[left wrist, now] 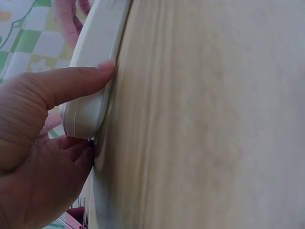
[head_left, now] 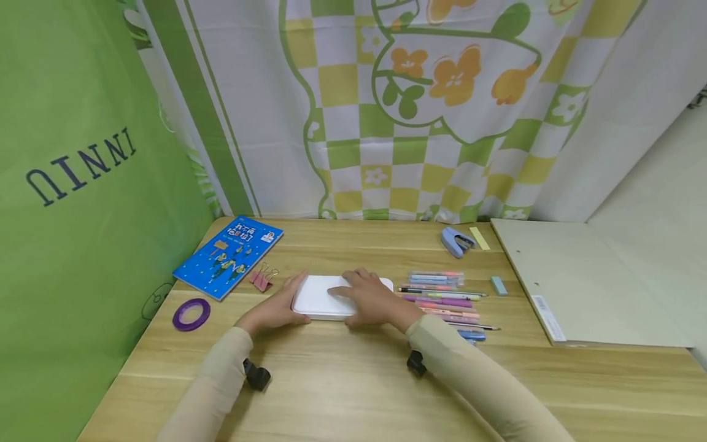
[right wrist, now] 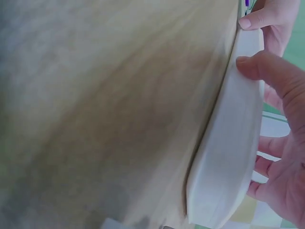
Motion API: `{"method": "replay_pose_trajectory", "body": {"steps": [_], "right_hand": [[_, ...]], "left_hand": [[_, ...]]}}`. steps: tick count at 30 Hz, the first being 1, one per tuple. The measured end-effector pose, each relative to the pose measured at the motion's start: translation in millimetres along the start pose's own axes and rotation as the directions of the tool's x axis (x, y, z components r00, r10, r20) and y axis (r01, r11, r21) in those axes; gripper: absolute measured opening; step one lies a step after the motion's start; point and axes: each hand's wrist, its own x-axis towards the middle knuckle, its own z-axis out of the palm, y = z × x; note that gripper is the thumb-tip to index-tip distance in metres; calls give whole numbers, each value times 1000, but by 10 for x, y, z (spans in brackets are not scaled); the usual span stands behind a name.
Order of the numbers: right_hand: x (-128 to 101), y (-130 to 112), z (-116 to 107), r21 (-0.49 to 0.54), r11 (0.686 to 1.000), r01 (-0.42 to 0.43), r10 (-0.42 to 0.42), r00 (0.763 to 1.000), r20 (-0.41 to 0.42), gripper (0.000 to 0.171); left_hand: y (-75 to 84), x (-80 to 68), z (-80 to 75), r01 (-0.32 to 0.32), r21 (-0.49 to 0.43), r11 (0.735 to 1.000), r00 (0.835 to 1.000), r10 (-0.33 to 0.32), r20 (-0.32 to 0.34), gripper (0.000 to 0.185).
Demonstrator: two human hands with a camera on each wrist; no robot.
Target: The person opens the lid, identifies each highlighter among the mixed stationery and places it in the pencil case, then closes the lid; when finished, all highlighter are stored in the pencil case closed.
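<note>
The white case point(head_left: 319, 299) lies flat on the desk point(head_left: 331, 387) between the pink binder clip point(head_left: 260, 281) and the pens point(head_left: 444, 301), with the left hand's point(head_left: 276, 309) fingers gripping its left end and the right hand point(head_left: 371, 299) holding its right part, thumb in front.

Case point(head_left: 317, 299) on table point(head_left: 342, 393), book point(head_left: 226, 261) left, pens point(head_left: 444, 301) right.

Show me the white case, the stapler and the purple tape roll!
White case point(head_left: 318, 294), head view: its top face.
Stapler point(head_left: 453, 242), head view: its blue body.
Purple tape roll point(head_left: 177, 317), head view: its outer purple ring.
</note>
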Motion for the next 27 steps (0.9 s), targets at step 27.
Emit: {"method": "replay_pose_trajectory", "body": {"steps": [27], "right_hand": [[-7, 227, -149, 290, 949, 122, -131, 991, 12, 54]], "left_hand": [[-57, -11, 14, -9, -83, 997, 1000, 8, -4, 110]]}}
